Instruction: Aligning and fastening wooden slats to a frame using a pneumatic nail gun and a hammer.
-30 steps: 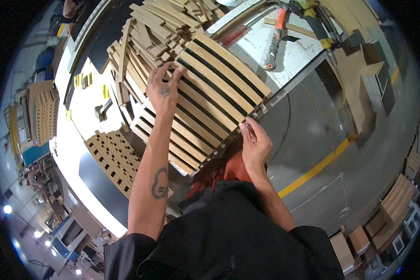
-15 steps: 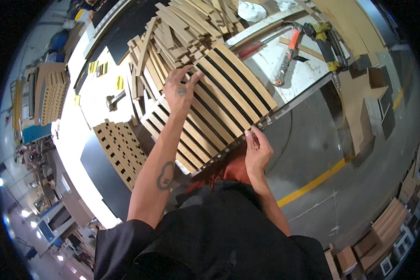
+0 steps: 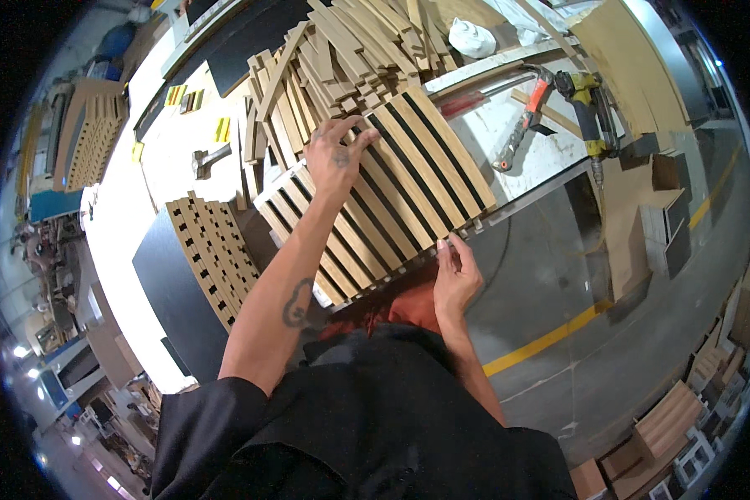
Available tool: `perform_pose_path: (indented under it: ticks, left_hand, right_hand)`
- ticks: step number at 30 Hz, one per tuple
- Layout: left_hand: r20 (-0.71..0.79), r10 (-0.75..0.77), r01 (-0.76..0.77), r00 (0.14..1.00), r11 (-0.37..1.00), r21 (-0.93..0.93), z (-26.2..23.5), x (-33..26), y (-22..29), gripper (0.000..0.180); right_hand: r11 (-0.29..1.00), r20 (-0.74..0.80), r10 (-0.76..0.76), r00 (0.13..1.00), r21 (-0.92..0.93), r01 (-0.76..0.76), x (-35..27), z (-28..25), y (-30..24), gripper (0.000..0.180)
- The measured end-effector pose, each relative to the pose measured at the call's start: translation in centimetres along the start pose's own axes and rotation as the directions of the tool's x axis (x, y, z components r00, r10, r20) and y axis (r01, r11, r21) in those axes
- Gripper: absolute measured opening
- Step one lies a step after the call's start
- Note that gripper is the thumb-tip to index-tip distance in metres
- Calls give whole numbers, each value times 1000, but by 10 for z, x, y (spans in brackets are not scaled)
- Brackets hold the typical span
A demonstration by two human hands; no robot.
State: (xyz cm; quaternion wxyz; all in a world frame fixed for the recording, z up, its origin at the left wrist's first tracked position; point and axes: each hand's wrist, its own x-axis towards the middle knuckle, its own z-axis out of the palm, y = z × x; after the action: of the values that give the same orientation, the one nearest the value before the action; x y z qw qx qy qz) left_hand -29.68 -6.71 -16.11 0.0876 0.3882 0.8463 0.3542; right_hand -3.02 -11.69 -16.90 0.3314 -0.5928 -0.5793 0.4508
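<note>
A slatted panel [image 3: 417, 167] of pale wood strips with black gaps lies across the near edge of the bench in front of me. My left hand [image 3: 335, 158] is at the far edge of the panel, thumb and fingers closed around the end of a wooden slat. At the near edge, my right hand [image 3: 457, 275] pinches the other end of a slat between thumb and fingertips. The exact contact under the left fingers is partly hidden. Beyond the panel is a heap of loose wooden slats [image 3: 342, 62].
A hammer with an orange grip [image 3: 523, 125] and a yellow-black power drill [image 3: 587, 112] lie on the right. To the left are a small hammer [image 3: 212, 160], yellow pieces [image 3: 223, 129] and a stack of notched wood panels [image 3: 212, 254]. Cardboard [image 3: 629, 250] stands on the floor at right.
The view has shifted slightly, so the bench things appear a little further right and lower. Both hands keep their places at the far and near edges of the panel.
</note>
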Motion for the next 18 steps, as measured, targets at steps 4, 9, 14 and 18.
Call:
perform_pose_path:
  ticks: [4, 9, 14, 18]
  left_hand:
    - [25, -33, 32, 999, 999, 30, 1, 2, 1, 52]
    - [7, -66, 66, 998, 996, 66, 1, 1, -2, 50]
    - [-50, 31, -24, 998, 989, 144, 3, -1, -3, 52]
    - [8, -101, 100, 995, 993, 69, 3, 0, 2, 51]
  right_hand:
    - [998, 32, 36, 999, -50, -35, 3, -3, 1, 27]
    - [997, 116, 35, 993, -75, -27, 7, -9, -5, 28]
    - [1000, 182, 18, 983, -28, -13, 11, -12, 7, 26]
    - [992, 320, 24, 947, -122, 16, 23, -27, -2, 30]
